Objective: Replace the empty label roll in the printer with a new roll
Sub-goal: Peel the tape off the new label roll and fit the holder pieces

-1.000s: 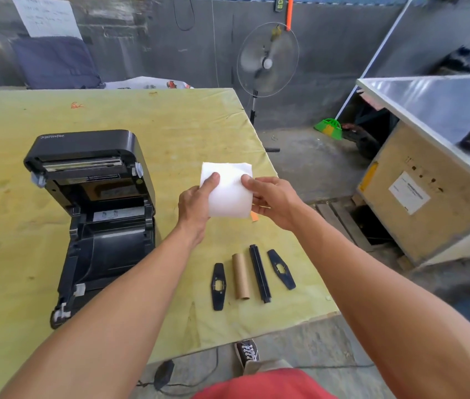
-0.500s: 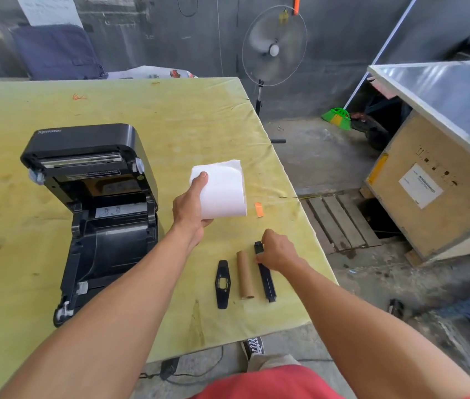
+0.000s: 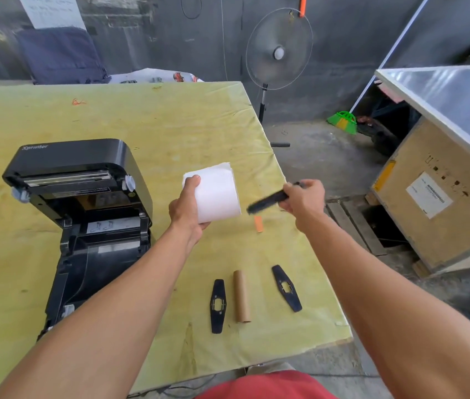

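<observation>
My left hand [image 3: 185,210] holds a white label roll [image 3: 216,194] above the yellow table, just right of the black printer [image 3: 84,214], whose lid stands open and whose roll bay looks bare. My right hand [image 3: 303,197] grips a black spindle bar [image 3: 268,201], which points toward the roll's right end, a short gap away. The empty brown cardboard core [image 3: 241,296] lies on the table near the front edge, between two flat black roll guides [image 3: 218,305] [image 3: 286,287].
A small orange scrap [image 3: 258,224] lies on the yellow table [image 3: 147,125] under the spindle. The table's right edge drops to a concrete floor with a standing fan [image 3: 278,50]. A wooden crate with a metal top [image 3: 441,197] stands at right.
My right hand picked the black spindle bar up from beside the cardboard core and raised it to the right end of the roll. My left hand kept holding the roll.
</observation>
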A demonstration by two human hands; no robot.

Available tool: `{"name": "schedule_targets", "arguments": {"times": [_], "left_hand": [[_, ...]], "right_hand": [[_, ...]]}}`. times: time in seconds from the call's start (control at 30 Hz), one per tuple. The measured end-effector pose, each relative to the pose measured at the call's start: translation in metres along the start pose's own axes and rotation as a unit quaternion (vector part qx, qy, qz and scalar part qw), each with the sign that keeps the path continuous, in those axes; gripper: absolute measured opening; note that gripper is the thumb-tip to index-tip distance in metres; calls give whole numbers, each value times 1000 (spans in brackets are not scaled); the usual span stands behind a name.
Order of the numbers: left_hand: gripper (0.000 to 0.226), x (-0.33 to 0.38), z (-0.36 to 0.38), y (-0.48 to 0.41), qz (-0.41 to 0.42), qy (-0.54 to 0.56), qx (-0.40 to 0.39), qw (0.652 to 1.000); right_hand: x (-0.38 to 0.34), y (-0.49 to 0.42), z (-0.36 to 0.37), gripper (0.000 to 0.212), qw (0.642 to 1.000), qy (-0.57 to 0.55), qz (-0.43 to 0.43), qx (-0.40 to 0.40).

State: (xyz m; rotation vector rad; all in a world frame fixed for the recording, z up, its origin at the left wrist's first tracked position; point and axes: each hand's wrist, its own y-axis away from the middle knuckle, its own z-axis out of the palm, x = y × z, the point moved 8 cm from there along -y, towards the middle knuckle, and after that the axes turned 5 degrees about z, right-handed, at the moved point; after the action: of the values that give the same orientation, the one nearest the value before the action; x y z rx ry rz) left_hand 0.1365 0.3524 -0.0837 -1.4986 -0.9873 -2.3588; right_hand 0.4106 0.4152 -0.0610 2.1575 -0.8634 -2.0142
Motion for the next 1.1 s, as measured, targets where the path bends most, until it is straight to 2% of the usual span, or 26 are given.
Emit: {"name": "schedule_targets", "arguments": {"times": [0.07, 0.1, 0.3, 0.5, 0.67, 0.9, 1.1], "left_hand": [[32, 0, 3, -2, -5, 5, 12, 1000], [32, 0, 6, -2, -7, 6, 15, 1000], [35, 3, 8, -3, -18, 5, 30, 999], [36, 1, 9, 0, -23, -1, 28, 999], [39, -1, 9, 4, -26, -2, 27, 999], [41, 0, 16, 9, -29, 0, 21, 999], [37, 4, 15, 9, -22, 3, 24, 999]], "right_hand": [[-16, 2, 5, 32, 992, -126, 4, -1], [-21, 5, 11, 33, 989, -150, -1, -10], [-16, 14, 24, 29, 985, -172, -12, -7], [-7, 20, 26, 28, 975, -222, 26, 0], [-19, 24, 28, 27, 986, -167, -25, -12], [-17, 46, 55, 28, 981, -163, -40, -98], [-16, 50, 58, 13, 989, -85, -75, -100]]}}
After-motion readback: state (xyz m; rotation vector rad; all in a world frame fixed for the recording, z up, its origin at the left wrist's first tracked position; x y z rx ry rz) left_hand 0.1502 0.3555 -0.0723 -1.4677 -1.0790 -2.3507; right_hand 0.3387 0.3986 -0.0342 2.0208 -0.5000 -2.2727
